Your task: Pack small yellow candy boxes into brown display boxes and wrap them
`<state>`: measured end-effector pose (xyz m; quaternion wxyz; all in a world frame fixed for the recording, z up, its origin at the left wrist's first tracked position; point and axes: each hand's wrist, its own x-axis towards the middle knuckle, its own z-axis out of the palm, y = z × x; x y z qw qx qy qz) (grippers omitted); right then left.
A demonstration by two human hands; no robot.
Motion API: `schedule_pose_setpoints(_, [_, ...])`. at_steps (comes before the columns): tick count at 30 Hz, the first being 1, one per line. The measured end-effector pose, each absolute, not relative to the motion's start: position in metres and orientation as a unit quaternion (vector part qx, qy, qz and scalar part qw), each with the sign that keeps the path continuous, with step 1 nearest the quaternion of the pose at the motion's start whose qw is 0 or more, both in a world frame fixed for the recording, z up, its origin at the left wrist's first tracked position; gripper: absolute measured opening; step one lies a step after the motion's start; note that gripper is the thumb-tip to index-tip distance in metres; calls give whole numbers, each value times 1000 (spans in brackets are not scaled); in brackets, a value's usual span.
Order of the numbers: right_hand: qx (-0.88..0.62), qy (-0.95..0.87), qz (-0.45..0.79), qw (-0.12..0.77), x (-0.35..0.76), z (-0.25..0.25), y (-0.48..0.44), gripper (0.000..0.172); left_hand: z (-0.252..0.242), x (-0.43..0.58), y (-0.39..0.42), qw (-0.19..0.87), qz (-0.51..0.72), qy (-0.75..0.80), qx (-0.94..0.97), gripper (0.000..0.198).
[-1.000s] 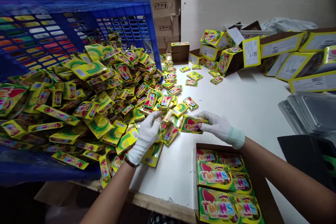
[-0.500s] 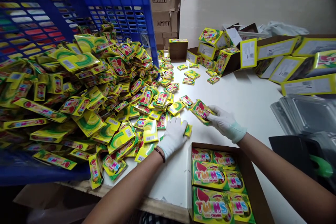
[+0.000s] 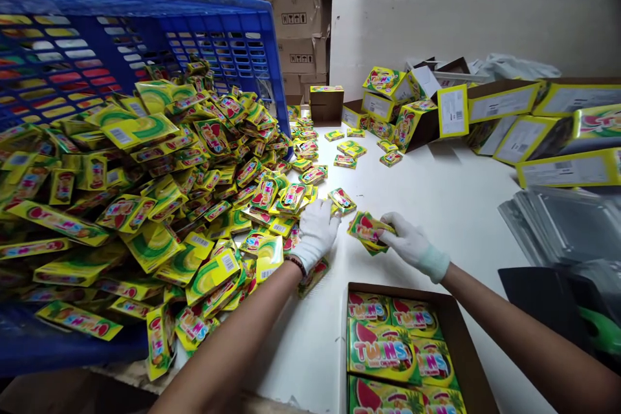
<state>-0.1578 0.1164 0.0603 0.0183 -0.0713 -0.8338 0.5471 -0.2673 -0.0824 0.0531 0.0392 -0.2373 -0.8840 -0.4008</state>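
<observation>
My right hand, in a white glove, pinches small yellow-green TWINS candy boxes above the white table; at least two seem to overlap in the grip. My left hand, gloved too with a beaded bracelet at the wrist, lies at the right edge of a loose heap of the same boxes. Its fingers curl down over a yellow box, mostly hidden beneath them. Another candy box lies under the left wrist. Nearest me, an open carton contains TWINS boxes in two columns, faces up.
A tipped blue crate spills the heap from the left. Yellow display cartons stand along the back and right. Clear plastic trays and a black object with a green part lie at the right. Brown cartons are stacked behind.
My left hand has moved forward onto another box at the heap's edge. My right hand now shows a second box under the first. The view has tilted up slightly.
</observation>
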Motion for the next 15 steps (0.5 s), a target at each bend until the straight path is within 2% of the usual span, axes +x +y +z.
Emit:
schedule_pose_setpoints(3, [10,-935,355,20,-153,51,129,32,53,-290,-89,28,-376,-899,-222,48])
schedule_pose_setpoints(5, [23,-944,329,-10,-152,45,133,35,52,-297,-90,22,-384,-900,-205,47])
schedule_pose_setpoints(8, [-49,-888,456,-32,-158,43,130,31,48,-295,-82,15,-433,-884,-174,37])
schedule_pose_setpoints(12, [-131,-646,751,-39,-175,45,112,45,32,-276,-55,-5,-553,-826,-110,34])
schedule_pose_setpoints(15, [-146,-552,819,-56,-194,48,98,52,20,-265,-32,-30,-653,-755,-52,33])
